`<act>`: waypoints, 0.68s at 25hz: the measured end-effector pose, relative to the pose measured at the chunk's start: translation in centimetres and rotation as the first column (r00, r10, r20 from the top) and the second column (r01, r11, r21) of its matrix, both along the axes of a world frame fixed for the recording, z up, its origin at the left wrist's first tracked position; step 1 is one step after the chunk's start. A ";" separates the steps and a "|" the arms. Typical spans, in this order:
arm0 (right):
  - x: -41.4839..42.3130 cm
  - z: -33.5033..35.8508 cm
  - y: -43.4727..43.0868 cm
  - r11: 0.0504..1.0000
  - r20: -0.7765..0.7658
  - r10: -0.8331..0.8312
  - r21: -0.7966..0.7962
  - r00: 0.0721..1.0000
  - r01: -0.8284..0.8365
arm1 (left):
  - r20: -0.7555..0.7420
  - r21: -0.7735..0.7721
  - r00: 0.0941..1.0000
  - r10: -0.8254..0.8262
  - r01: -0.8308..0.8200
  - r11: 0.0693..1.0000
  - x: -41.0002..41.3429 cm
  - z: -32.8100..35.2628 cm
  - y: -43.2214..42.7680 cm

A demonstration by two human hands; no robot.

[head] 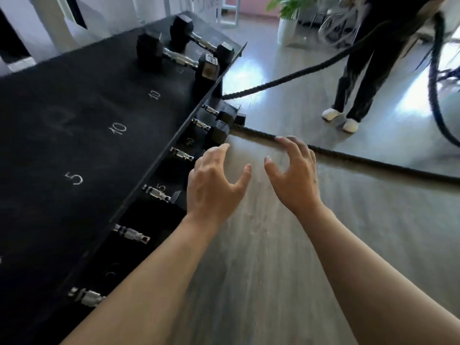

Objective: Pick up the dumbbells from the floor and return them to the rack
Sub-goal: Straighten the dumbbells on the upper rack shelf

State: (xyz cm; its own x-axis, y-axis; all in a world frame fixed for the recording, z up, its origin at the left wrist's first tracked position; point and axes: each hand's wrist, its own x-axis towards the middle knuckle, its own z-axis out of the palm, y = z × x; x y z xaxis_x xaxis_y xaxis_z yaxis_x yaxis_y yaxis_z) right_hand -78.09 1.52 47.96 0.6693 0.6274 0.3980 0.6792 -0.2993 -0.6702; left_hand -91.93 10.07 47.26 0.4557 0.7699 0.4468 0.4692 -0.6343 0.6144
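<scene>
The black dumbbell rack [82, 135] fills the left side, its top shelf marked with chalk numbers 5, 10 and 10. Two black hex dumbbells [174, 54] with chrome handles lie at the shelf's far end. On the lower shelf, several chrome handles and hex heads [217, 131] poke out beneath the top shelf's edge. My left hand [215, 183] hovers open beside the rack's front edge, fingers spread and curled. My right hand [295, 173] is open too, just right of it, above the wooden floor. Neither hand holds anything. No dumbbell is visible on the floor.
A thick black battle rope [361, 158] crosses the floor past my right hand, and another stretch [286, 79] rises from the rack's corner. A person in dark trousers and white shoes [358, 78] stands at right. A potted plant [288, 23] sits at the back.
</scene>
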 end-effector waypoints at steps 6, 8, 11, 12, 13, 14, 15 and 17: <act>1.3 23.8 -3.2 1.000 0.192 0.024 0.013 0.981 -0.027 | -0.034 0.124 0.999 -0.016 0.020 0.992 -0.8 22.4 -1.1; 2.3 32.2 -4.5 0.999 0.237 0.019 0.041 0.971 -0.029 | -0.031 0.154 0.999 -0.013 0.018 0.988 -0.3 30.1 -1.6; 3.5 43.5 -6.9 0.996 0.312 0.013 0.076 0.950 -0.039 | 0.007 0.222 0.999 -0.031 0.028 0.975 0.4 40.2 -3.0; 4.0 46.4 -7.7 0.996 0.343 0.019 0.076 0.939 -0.048 | 0.009 0.242 0.999 -0.042 0.039 0.969 0.5 43.1 -3.5; 4.3 48.8 -8.5 0.996 0.380 0.031 0.069 0.924 -0.062 | 0.008 0.261 0.999 -0.046 0.042 0.964 0.6 45.6 -3.9; 4.6 50.6 -9.1 0.995 0.417 0.042 0.061 0.908 -0.074 | 0.004 0.272 0.999 -0.036 0.034 0.962 0.6 47.6 -4.2; 4.8 51.9 -9.5 0.995 0.454 0.049 0.058 0.890 -0.084 | 0.004 0.280 1.000 -0.018 0.016 0.960 0.5 49.3 -4.3; 4.9 54.1 -9.9 0.991 0.497 0.054 0.077 0.866 -0.106 | 0.037 0.294 0.999 0.027 -0.037 0.955 -0.2 52.4 -4.8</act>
State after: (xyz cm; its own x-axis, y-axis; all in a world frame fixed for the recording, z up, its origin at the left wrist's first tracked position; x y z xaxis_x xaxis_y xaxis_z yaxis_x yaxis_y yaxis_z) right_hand -73.19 -8.41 102.05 0.3185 0.6105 0.7251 0.9474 -0.1803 -0.2643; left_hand -92.18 5.29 99.70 0.4146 0.6157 0.6701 0.4748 -0.7746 0.4179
